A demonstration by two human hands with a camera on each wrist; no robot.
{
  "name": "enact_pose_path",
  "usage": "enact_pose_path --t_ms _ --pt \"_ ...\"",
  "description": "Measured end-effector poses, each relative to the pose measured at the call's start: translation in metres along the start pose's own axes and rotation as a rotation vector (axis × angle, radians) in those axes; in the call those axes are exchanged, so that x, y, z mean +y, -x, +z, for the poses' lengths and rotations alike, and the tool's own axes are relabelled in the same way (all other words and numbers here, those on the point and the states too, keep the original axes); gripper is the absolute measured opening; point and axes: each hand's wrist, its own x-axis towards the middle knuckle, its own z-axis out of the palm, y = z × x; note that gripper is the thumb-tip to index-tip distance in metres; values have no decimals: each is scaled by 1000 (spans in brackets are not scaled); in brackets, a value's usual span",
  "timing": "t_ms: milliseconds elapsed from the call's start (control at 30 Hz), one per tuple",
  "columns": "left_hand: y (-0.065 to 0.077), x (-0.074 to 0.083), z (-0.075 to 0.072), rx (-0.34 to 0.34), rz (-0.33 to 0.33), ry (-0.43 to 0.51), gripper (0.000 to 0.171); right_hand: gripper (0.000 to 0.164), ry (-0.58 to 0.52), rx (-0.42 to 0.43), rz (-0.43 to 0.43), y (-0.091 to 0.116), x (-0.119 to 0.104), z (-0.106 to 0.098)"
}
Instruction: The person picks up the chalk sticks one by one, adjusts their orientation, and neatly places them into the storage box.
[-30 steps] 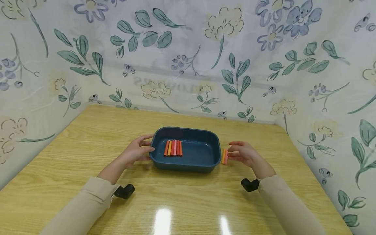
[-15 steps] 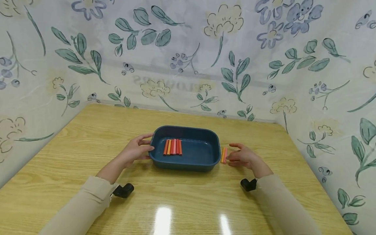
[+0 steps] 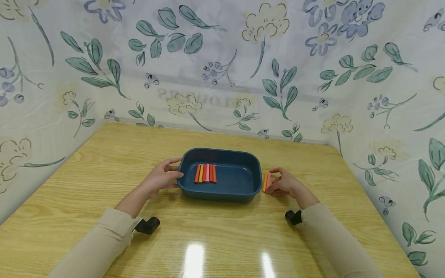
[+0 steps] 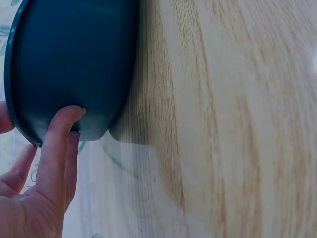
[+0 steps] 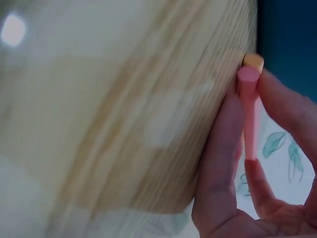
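A dark blue oblong dish (image 3: pixel 236 179) stands on the table, with several red, orange, yellow and pink crayon-like sticks (image 3: pixel 205 173) lying side by side in its left half. At the dish's left end my left hand (image 3: pixel 160 178) grips the rim; in the left wrist view its fingers (image 4: pixel 54 153) lie along the outer wall. Just outside the right end, my right hand (image 3: pixel 286 183) pinches a pink crayon-like stick (image 5: pixel 250 119) by its two ends. Against that stick, beside the dish, is a yellow-orange stick (image 5: pixel 254 61), mostly hidden in the right wrist view.
The wooden table (image 3: pixel 215 231) has light reflections near its front edge. A floral cloth (image 3: pixel 222 77) hangs behind and on both sides. Black wrist mounts (image 3: pixel 147 226) show below both sleeves.
My right hand has moved slightly left and its fingers have closed on the pink stick, which now looks tilted up a little. The left hand and the dish have stayed put.
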Motion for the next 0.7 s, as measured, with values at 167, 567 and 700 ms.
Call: enact_pose_path --t_ms 167,567,700 --pt "-1 -1 0 -2 5 4 62 68 -64 27 -74 1 -1 3" --pt "0 -3 0 -8 3 12 63 63 -297 117 1 13 -20 -1" --pt "0 -2 0 -10 8 11 64 62 -378 95 -18 16 -26 0"
